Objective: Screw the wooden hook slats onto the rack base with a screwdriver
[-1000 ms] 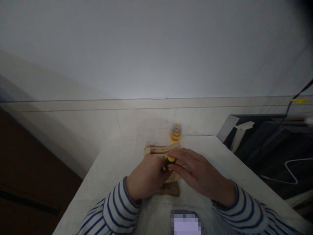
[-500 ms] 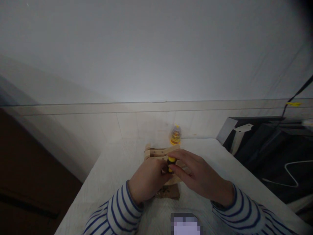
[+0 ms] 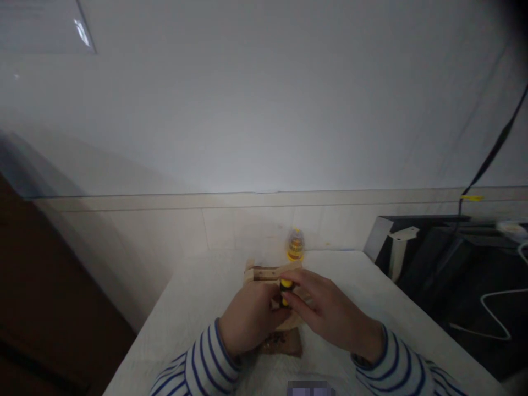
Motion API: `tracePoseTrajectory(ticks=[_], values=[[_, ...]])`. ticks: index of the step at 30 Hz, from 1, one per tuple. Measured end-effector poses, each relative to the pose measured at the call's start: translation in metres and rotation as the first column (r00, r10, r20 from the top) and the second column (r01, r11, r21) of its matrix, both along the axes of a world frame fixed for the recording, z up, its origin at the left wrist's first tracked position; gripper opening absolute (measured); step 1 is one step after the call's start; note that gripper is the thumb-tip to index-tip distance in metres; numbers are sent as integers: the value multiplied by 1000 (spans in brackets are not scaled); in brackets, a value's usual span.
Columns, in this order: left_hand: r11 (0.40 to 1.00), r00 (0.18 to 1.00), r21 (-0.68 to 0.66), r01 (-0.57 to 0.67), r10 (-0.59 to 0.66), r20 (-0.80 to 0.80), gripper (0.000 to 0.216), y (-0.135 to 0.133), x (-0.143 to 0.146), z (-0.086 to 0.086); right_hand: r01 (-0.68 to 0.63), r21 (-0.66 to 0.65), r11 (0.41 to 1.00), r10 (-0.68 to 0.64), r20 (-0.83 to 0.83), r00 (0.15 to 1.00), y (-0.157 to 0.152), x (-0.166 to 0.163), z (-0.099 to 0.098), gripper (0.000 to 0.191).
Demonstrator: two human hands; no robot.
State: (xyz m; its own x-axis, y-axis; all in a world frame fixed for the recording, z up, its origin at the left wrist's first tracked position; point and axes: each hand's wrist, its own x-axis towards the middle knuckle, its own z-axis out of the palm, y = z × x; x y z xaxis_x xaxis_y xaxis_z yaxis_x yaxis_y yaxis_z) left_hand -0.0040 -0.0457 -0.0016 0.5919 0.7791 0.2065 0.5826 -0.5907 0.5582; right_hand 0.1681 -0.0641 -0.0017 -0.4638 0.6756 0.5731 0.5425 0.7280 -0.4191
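A pale wooden assembly point(image 3: 264, 273) of slats stands on the white table point(image 3: 198, 297), partly hidden behind my hands. My left hand point(image 3: 249, 318) is curled closed against its near side; what its fingers grip is hidden. My right hand point(image 3: 328, 314) pinches a small screwdriver with a yellow and black handle point(image 3: 285, 288), held upright over the wood. Both sleeves are white with blue stripes.
A small yellow and clear container point(image 3: 295, 245) stands at the table's far edge by the tiled wall. A brown flat piece point(image 3: 280, 342) lies under my hands. To the right is a dark surface with a white bracket point(image 3: 398, 242) and cables point(image 3: 490, 308).
The camera has tilted upward, so hands and table sit lower in the picture. My hands keep the same grip on the screwdriver and the wood.
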Motion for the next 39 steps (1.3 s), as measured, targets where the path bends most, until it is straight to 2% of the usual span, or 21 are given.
tracePoseTrajectory(ticks=[7,14,18,29,39], values=[[999,998,-8,-52,52,-23,15,0,-2,7,11,25,1000,-12,13,1000,2,0,-2,29],[995,998,-97,33,-27,59,16,-2,-5,18,33,5,999,-33,51,998,0,-1,6,27],[993,994,-104,52,-41,106,17,-4,-5,22,24,-7,1000,-23,61,998,-2,1,11,25],[999,999,-26,-44,44,13,18,-2,-2,9,-1,-15,1000,2,56,998,0,-1,9,26],[996,995,-3,-94,94,-28,16,-3,0,10,44,-68,997,-39,73,997,0,1,13,25]])
